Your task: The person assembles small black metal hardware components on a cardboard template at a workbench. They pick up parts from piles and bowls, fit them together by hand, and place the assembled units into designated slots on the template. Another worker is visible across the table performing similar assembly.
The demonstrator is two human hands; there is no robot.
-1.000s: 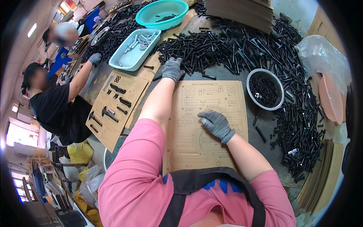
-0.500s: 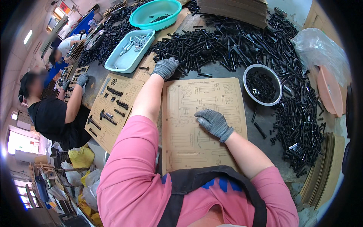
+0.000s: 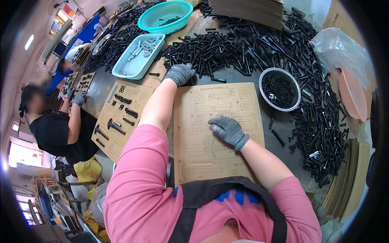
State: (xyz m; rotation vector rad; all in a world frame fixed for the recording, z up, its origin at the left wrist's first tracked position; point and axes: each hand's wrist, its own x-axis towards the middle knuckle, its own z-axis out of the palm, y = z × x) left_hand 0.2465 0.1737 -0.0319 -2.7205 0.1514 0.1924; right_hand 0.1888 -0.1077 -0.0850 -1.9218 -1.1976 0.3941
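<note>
My left hand (image 3: pixel 180 74), in a grey knit glove, reaches to the near edge of a pile of black bolts (image 3: pixel 200 52). Its fingers are bent down among the bolts, and what lies under the fingertips is hidden. In a matching glove, my right hand (image 3: pixel 230 132) rests on a brown printed cardboard sheet (image 3: pixel 194 164), fingers stretched to the left and thumb a little apart. Outlines of bolts, nuts and washers cover this sheet. Left of my left forearm lies a second card (image 3: pixel 106 139), with black bolts, T-shaped pieces and small parts set on it.
A metal bowl (image 3: pixel 299 96) of dark washers stands right of the sheet. Behind are a light blue tray (image 3: pixel 117 67) of silver parts, a green basin (image 3: pixel 178 28) and stacked cardboard (image 3: pixel 247 12). A pink basin (image 3: pixel 351 95) sits at right; a co-worker (image 3: pixel 54 125) works at left.
My left hand has shifted slightly right along the edge of the bolt pile. My right hand stays on the sheet. The co-worker's hands have moved lower and to the left.
</note>
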